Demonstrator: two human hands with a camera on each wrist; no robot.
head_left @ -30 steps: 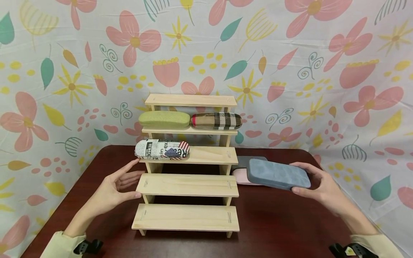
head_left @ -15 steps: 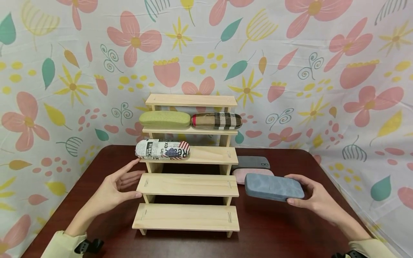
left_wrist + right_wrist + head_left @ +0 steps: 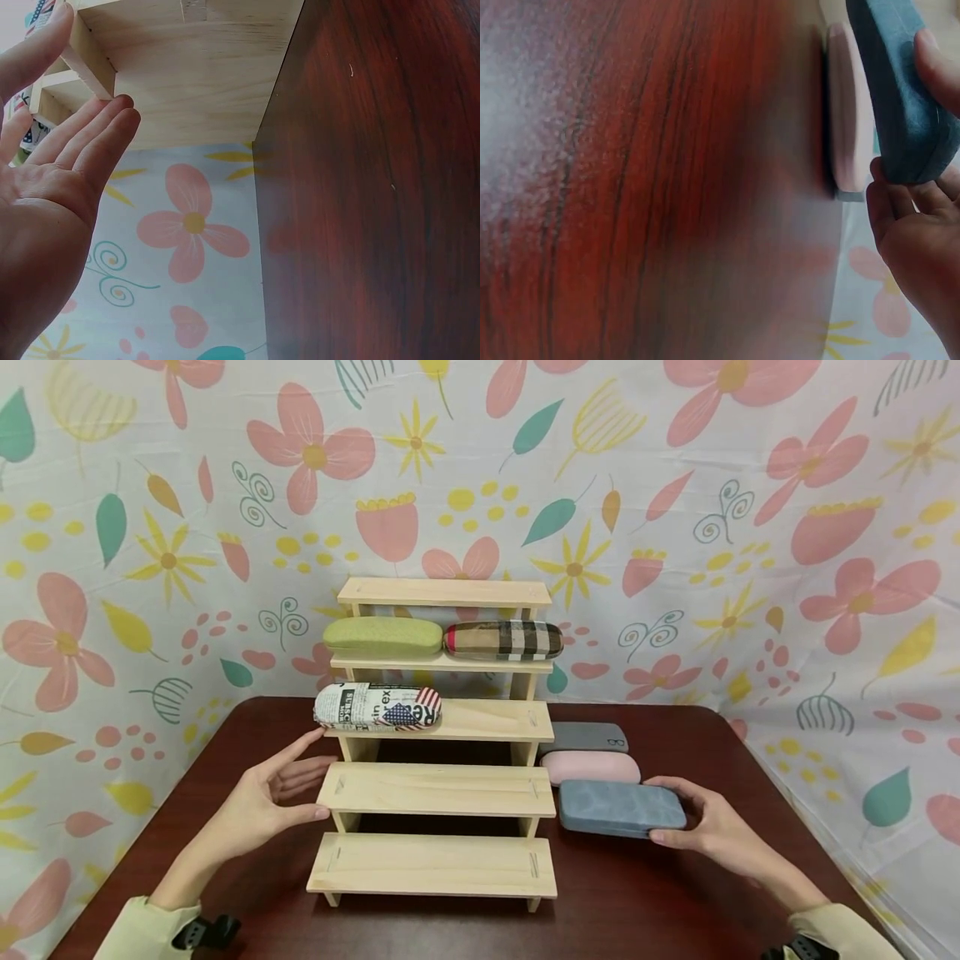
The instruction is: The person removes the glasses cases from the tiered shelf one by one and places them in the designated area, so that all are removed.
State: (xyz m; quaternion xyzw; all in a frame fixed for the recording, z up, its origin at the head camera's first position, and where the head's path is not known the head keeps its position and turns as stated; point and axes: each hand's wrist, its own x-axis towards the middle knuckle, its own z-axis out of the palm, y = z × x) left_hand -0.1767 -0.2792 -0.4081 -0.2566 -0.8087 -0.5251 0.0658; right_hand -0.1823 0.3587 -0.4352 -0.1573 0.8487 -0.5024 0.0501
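My right hand (image 3: pixel 712 827) pinches the right end of a blue glasses case (image 3: pixel 622 807), thumb in front and fingers behind. The blue case (image 3: pixel 900 90) is also large in the right wrist view; whether it touches the table cannot be told. Just behind it lie a pink glasses case (image 3: pixel 588 767) and a grey one (image 3: pixel 585 737), right of the wooden stepped shelf (image 3: pixel 435 789). At the shelf's left side is my left hand (image 3: pixel 262 797), its fingers extended. In the left wrist view the fingertips (image 3: pixel 124 105) are at the shelf's side edge.
Higher on the shelf sit a green glasses case (image 3: pixel 382 637), a plaid case (image 3: pixel 504 641) and a newspaper-print case (image 3: pixel 377 707). The shelf stands on a dark red wooden table (image 3: pixel 637 902). A flowered cloth (image 3: pixel 480 468) hangs behind.
The right hand has brought the blue case down and left, closer to the shelf. More of the pink and grey cases now shows. My left hand has stayed in place.
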